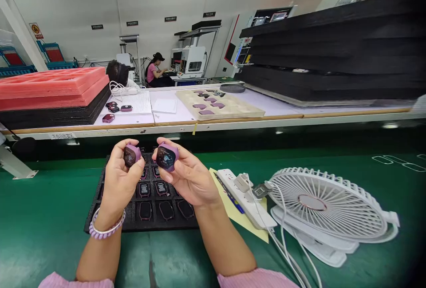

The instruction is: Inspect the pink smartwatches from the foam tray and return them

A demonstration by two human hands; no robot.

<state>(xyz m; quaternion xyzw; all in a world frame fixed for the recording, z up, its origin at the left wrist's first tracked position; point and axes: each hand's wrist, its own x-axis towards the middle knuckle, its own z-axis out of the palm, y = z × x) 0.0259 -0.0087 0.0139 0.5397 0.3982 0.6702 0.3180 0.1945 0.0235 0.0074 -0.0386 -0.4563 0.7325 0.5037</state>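
Pinching a watch (132, 155) in the left hand (117, 183), a second watch (166, 157) in the right hand (190, 178) — fingers (120, 147) closed on sides. Likely handling light, hard, slick — gripping edges, sparing glass.

No legible text: wall labels (132, 23), bench-edge sticker (62, 136), warning sign (35, 29) too small, blurred.

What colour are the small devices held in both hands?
Purple devices with dark screens, clearest in the head view.
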